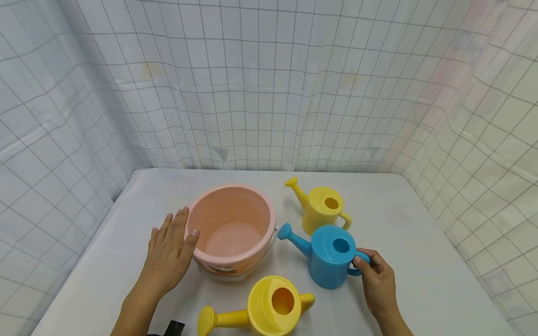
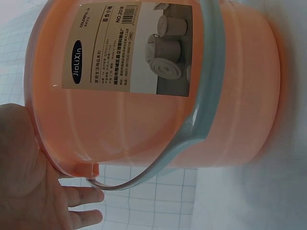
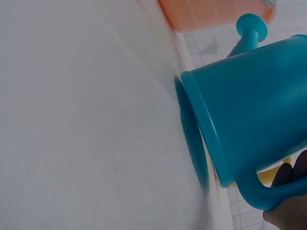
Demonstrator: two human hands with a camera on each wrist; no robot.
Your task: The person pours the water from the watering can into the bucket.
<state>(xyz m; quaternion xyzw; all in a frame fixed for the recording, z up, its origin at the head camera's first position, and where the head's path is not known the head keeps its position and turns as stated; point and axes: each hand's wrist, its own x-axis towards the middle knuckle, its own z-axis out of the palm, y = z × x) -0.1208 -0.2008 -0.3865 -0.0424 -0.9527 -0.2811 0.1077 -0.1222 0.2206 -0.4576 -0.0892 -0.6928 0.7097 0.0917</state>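
My right hand [image 1: 380, 284] pinches the handle of a blue watering can [image 1: 331, 261], its spout pointing left toward the bucket. In the right wrist view the can's base shows a dark shadow beside it on the white cloth. My left hand [image 1: 168, 254] lies with straight fingers against the left rim of a pink bucket [image 1: 235, 261], thumb over the edge. The bucket's inside shows no contents. Its pale handle [image 2: 211, 86] hangs down the near side, past a printed label [image 2: 129, 48].
A yellow watering can [image 1: 321, 212] stands behind the blue one. Another yellow watering can [image 1: 269, 305] is at the near edge, its spout to the left. A small black object [image 1: 174, 328] shows at the bottom edge. Checked curtains [image 1: 269, 93] surround the white-covered table [image 1: 424, 261].
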